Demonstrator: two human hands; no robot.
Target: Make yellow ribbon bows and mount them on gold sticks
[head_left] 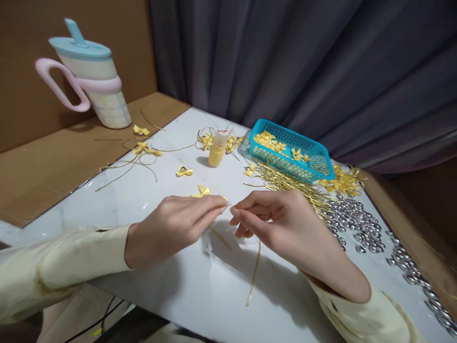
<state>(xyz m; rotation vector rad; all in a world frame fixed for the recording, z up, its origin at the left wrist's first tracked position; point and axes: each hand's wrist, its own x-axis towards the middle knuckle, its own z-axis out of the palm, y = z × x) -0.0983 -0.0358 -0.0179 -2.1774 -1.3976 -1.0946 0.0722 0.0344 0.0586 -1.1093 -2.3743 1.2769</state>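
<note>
My left hand [178, 221] is closed in a pinch, with a short bit of gold cord showing between its fingertips and those of my right hand [274, 219]. The right hand pinches too, and a length of gold cord [256, 274] hangs below it toward the table. Another cord piece [220, 238] shows under my left fingers. Just behind the left hand is a yellow ribbon bow [203, 190], partly covered; whether it is held or lies on the table I cannot tell. A bow with a silver bead [184, 170] lies farther back.
A small bottle with yellow contents [216, 155] stands mid-table. Behind the right hand are a blue basket [293, 164] of bows, a bundle of gold cords [289, 183] and scattered silver beads [357, 221]. Corded bows [143, 147] lie left, near a handled tumbler [107, 100].
</note>
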